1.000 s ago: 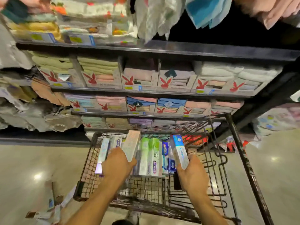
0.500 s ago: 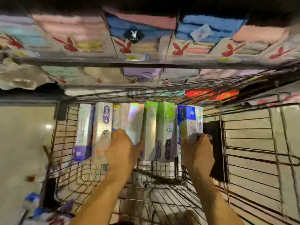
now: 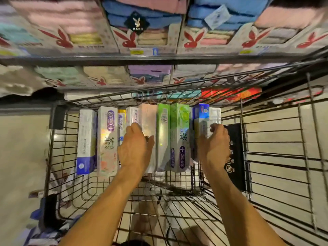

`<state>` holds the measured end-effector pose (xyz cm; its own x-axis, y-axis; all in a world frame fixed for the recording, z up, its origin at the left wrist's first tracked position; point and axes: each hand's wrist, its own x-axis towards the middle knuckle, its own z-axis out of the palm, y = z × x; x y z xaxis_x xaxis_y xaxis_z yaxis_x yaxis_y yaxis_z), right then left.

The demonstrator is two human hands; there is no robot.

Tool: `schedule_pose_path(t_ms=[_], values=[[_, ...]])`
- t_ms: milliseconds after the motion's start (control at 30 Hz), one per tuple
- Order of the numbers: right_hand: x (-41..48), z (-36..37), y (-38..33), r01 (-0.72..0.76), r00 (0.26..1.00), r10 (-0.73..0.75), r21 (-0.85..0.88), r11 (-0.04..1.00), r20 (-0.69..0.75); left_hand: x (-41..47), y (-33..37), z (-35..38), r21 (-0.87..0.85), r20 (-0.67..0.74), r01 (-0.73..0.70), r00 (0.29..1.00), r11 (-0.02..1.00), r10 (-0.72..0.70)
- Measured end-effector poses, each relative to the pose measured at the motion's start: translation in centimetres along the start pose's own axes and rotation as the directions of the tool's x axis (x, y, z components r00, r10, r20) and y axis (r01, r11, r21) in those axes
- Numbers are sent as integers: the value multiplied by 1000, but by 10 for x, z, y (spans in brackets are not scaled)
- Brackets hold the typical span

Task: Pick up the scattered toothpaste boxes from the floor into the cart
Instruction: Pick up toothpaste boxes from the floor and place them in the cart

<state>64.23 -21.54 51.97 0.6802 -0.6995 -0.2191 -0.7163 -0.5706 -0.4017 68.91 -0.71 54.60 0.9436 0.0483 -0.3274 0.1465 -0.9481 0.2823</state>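
A wire shopping cart (image 3: 273,139) fills the view, with a row of several toothpaste boxes lying side by side in its far end. They include a white and blue box (image 3: 87,139), a shiny silver box (image 3: 107,139) and two green boxes (image 3: 179,130). My left hand (image 3: 135,150) grips a pale pearly box (image 3: 148,118) set into the row left of the green ones. At the row's right end, my right hand (image 3: 215,146) holds a white and blue box (image 3: 202,121) against the others.
Shelves of boxed folded towels (image 3: 147,36) stand right behind the cart. A black sign panel (image 3: 234,157) hangs on the cart's inner right side. More boxes and scraps lie on the beige floor at the lower left (image 3: 44,228).
Both hands have lowered their boxes from above the cart into the row inside it. The view has tilted down and drawn closer to the cart.
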Motion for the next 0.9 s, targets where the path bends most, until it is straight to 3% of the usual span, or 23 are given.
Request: schedule_pose_path(t_ms=[333, 433, 533, 667, 800, 900], values=[[-42, -134, -27, 259, 966, -259, -106, 960, 10, -55, 38, -112, 207, -16, -211, 976, 955, 218], [-59, -190, -37, 294, 956, -290, -182, 938, 50, -86, 53, -158, 256, -62, -245, 961, 935, 268], [-81, -242, -49, 361, 932, -352, -145, 921, 81, -123, 63, -205, 299, -115, -291, 935, 909, 337], [-120, -302, -79, 512, 859, -492, -196, 836, 144, -181, 53, -266, 349, -213, -272, 909, 897, 359], [-175, -348, -126, 659, 752, -639, -191, 728, 159, -243, 16, -320, 334, -254, -171, 931, 927, 263], [-218, -360, -167, 776, 630, -756, -143, 614, 179, -286, -24, -353, 305, -310, -70, 936, 950, 169]])
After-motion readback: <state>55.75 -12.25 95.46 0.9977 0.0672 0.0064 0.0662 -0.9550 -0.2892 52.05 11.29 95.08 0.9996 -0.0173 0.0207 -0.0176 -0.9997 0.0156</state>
